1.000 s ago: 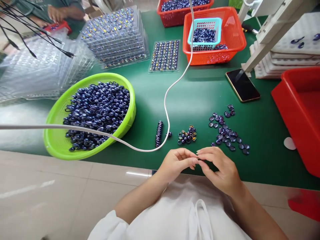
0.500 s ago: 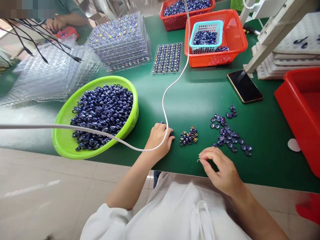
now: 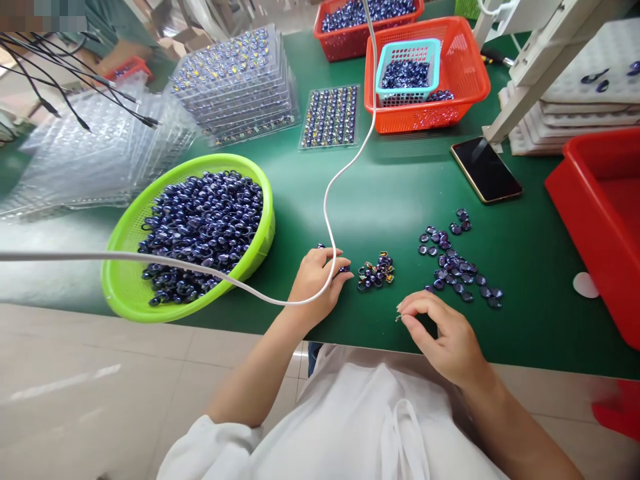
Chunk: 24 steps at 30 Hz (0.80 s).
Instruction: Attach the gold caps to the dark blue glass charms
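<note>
My left hand (image 3: 314, 280) rests on the green table (image 3: 400, 193) over a short row of dark blue pieces, fingers curled around them beside a white cable (image 3: 327, 200). My right hand (image 3: 440, 330) hovers near the table's front edge, thumb and forefinger pinched on a tiny metal part I cannot make out clearly. Between the hands lies a small cluster of blue pieces with gold clips (image 3: 376, 272). A scatter of flat blue gems (image 3: 457, 267) lies just beyond my right hand.
A lime green basket (image 3: 125, 293) full of blue pieces sits at left. Stacked clear trays (image 3: 235, 80), a filled tray (image 3: 330, 115), orange baskets (image 3: 470, 73) with a teal basket (image 3: 407, 50) stand behind. A phone (image 3: 486, 170) and red bin (image 3: 600, 220) are right.
My left hand left the right hand and reached left to the row of blue pieces, where it stays. The right hand stayed pinched near the table edge.
</note>
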Available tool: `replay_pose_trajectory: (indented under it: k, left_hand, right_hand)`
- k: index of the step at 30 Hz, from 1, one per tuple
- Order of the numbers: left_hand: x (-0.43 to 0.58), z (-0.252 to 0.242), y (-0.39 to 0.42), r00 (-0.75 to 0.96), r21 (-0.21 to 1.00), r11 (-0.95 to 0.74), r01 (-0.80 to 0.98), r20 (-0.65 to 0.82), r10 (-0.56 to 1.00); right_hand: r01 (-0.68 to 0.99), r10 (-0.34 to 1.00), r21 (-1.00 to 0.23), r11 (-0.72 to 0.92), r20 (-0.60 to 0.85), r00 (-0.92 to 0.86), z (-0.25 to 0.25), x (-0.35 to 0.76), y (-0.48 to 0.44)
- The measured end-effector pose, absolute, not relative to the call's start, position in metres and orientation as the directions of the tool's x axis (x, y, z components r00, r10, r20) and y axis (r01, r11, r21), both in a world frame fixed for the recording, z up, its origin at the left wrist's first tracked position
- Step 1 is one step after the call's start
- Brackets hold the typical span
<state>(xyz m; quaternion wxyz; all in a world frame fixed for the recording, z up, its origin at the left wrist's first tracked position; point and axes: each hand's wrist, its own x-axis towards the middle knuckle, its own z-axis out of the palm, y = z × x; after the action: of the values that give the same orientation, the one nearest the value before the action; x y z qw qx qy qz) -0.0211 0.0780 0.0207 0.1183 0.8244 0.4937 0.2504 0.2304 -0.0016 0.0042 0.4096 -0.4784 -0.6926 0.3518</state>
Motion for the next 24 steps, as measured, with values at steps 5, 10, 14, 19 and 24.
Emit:
replay_pose_trajectory:
  k: [5,10,14,19,24]
  left_hand:
    - [-0.003,0.024,0.051,0.274,0.885,-0.288,0.365,0.193,0.942]
    - [0.025,0.022,0.033,0.224,0.99,0.135,0.026,-0.138,0.965]
    - [0.035,0.021,0.033,0.159,0.978,0.207,-0.029,-0.2,0.967]
    - [0.036,0.02,0.037,0.195,0.949,0.296,-0.107,-0.271,0.942]
    - [0.035,0.018,0.037,0.252,0.925,0.347,-0.156,-0.303,0.919]
  right_hand:
    - [0.229,0.988,-0.963,0.143,0.123,-0.097,0.006,0.224,0.0]
    - [0.214,0.972,-0.951,0.225,0.204,-0.116,0.014,0.21,0.004]
    - [0.382,0.905,-0.821,0.425,0.39,-0.169,0.016,0.209,0.005]
    - [0.494,0.804,-0.641,0.587,0.533,-0.264,0.008,0.214,0.003]
    - [0.378,0.852,-0.764,0.523,0.464,-0.241,0.007,0.215,0.0]
